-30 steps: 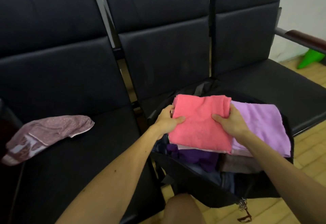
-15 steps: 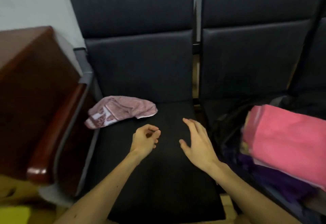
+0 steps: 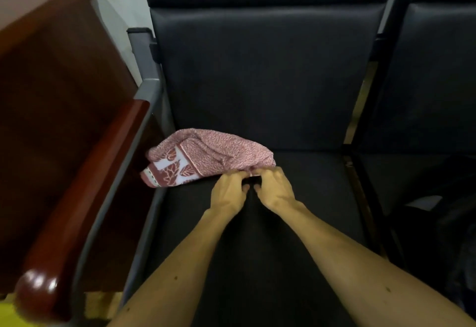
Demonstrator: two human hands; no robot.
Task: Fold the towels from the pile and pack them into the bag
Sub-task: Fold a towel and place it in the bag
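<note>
A crumpled pink towel with a white leaf-patterned border [image 3: 206, 158] lies at the back left of the black chair seat [image 3: 257, 236]. My left hand [image 3: 228, 189] and my right hand [image 3: 274, 188] sit side by side at the towel's near right edge, and the fingers of both pinch that edge. The dark bag [image 3: 445, 223] shows only as a black shape at the right edge; its contents are out of view.
A red-brown wooden armrest [image 3: 85, 203] on a grey metal frame [image 3: 144, 110] borders the seat on the left, with a brown cabinet [image 3: 51, 69] behind it. A second black chair [image 3: 425, 95] stands to the right.
Both hands left the pink folded towel on the bag, swung left over the seat and now pinch the patterned towel's edge. The view turned left, so the bag's towels dropped out of sight.
</note>
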